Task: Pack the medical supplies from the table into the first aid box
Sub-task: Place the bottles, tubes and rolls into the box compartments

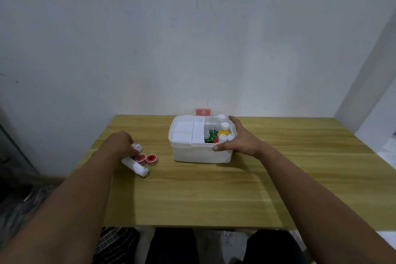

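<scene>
The white first aid box (192, 154) stands open at the middle back of the wooden table (203, 195). Inside it are a white tray insert (184, 133) on the left and small bottles on the right, one with a yellow body (222, 132). My right hand (237, 137) grips the box's right front corner. Left of the box lie two red tape rolls (146, 159) and a white bandage roll (137, 166). My left hand (122, 143) rests over these, its fingers closed around another white roll (138, 147).
The box's clear lid with a red label (203, 112) leans back against the stained white wall. My knees and dark cloth (171, 246) show below the table's near edge. A white ledge (385, 135) runs along the right side.
</scene>
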Demonstrator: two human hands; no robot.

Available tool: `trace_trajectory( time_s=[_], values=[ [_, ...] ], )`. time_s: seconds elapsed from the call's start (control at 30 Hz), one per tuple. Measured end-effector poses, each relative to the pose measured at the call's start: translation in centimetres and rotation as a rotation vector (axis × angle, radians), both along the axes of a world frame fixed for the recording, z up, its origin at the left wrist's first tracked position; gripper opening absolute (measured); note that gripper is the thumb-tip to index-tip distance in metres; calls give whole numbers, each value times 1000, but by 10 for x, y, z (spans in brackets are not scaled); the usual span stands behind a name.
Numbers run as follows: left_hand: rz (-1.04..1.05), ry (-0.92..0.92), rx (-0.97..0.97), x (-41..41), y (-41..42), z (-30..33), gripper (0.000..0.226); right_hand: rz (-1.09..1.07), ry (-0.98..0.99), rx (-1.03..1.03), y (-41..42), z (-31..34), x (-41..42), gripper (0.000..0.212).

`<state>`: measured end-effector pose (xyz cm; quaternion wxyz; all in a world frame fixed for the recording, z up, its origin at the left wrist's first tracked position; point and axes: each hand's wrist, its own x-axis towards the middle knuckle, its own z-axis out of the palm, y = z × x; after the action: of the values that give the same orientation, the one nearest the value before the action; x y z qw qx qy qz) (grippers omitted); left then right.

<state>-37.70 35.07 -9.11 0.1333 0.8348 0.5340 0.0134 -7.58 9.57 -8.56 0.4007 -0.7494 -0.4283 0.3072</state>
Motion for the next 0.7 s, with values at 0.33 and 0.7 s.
trace_trajectory(
  time_s=[0.33,0.7],
  values=[
    [-43,-346,186,10,2,21,46,8,7,4,-2,-1,0,149],
    [-462,-533,135,96,-40,43,33,-14,51,26,-2,-1,-2,157]
  ],
)
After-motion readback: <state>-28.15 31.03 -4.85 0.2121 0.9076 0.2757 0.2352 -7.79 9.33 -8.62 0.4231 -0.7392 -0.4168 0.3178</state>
